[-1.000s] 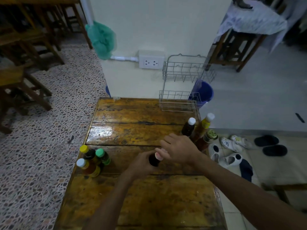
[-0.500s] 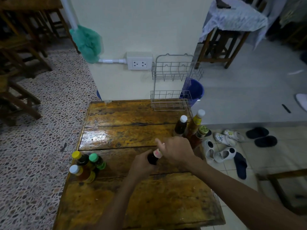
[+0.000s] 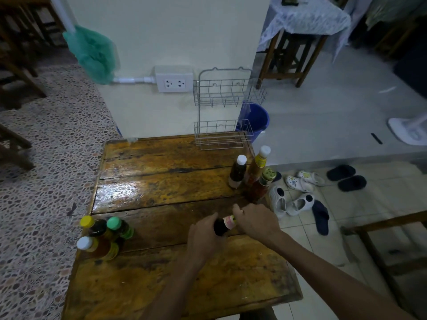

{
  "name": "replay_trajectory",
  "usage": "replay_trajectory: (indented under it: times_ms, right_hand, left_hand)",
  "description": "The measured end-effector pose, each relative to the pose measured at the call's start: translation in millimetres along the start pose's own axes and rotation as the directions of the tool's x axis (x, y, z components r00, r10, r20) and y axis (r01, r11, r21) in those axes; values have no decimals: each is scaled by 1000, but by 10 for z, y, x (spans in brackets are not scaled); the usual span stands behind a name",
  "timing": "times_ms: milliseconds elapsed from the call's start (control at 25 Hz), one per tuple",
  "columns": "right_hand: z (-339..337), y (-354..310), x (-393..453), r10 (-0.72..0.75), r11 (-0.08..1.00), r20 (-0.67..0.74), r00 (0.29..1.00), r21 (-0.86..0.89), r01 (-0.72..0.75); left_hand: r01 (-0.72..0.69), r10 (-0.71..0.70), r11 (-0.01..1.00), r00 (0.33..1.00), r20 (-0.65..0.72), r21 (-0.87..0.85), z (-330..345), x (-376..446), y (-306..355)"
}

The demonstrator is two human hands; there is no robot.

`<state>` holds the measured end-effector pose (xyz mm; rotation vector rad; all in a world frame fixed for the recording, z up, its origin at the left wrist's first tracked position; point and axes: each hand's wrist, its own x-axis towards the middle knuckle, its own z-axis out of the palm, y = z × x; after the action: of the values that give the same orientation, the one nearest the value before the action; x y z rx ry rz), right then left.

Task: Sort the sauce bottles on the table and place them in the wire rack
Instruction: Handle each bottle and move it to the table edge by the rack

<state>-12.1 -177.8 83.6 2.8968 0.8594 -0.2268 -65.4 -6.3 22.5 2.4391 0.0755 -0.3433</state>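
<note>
I have the dark bottle in both hands over the middle of the table. My left hand is wrapped round its body, and my right hand is curled over its neck and top, so the cap is hidden from me. A pale label shows on the neck between my hands.

At the table's right edge stand three more: a dark white-capped bottle, a taller amber bottle just beside it, and a jar with a green and gold lid in front of that one. On the left edge is a tight cluster of three: a yellow-capped bottle, a green-capped bottle and a white-capped amber one, touching one another.

The wire rack stands at the far end of the table against the wall, both tiers holding nothing. A socket is on the wall beside it, a blue bucket behind it, and shoes lie on the floor to the right.
</note>
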Motion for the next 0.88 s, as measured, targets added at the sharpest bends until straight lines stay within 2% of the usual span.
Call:
replay_trajectory:
  times_ms: [40, 80, 160, 200, 240, 360, 440, 560, 640, 760, 880]
  right_hand:
    - [6, 46, 7, 11, 999, -42, 999, 36, -9]
    - [-16, 76, 17, 102, 979, -81, 991, 183, -85]
    - [-73, 127, 70, 330, 828, -108, 938, 510, -233]
    - [-86, 161, 117, 388, 762, -114, 915, 598, -249]
    - [-96, 185, 145, 413, 745, -142, 900, 621, -244]
    - [-130, 242, 195, 469, 737, -231, 852, 635, -233]
    - [-134, 269, 241, 467, 740, -259, 845, 638, -213]
    - [-85, 277, 312, 426, 780, -239, 872, 585, -221]
    - [-45, 291, 355, 437, 798, -243, 866, 549, -248]
    - [-42, 318, 445, 421, 816, -263, 868, 529, -235]
    - [-7, 334, 535, 332, 860, -225, 916, 471, -196]
  left_hand:
    - [2, -2, 995, 1000, -5, -104, 21, 53, 42]
    - [1, 0, 977, 1000, 4, -215, 32, 122, 102]
    - [1, 11, 926, 1000, 29, -379, 26, 255, 233]
    - [-9, 19, 907, 1000, 21, -421, 28, 332, 303]
    - [-29, 34, 894, 999, 3, -448, 35, 417, 356]
    - [-101, 109, 861, 994, -13, -498, 66, 694, 428]
    - [-97, 103, 894, 995, -9, -437, 84, 825, 411]
    - [-120, 94, 922, 992, -88, -369, 160, 961, 413]
    - [-120, 83, 924, 990, -115, -364, 232, 1008, 426]
    - [-72, 39, 931, 994, -100, -358, 332, 1114, 418]
    - [-15, -14, 912, 998, -68, -411, 415, 1211, 417]
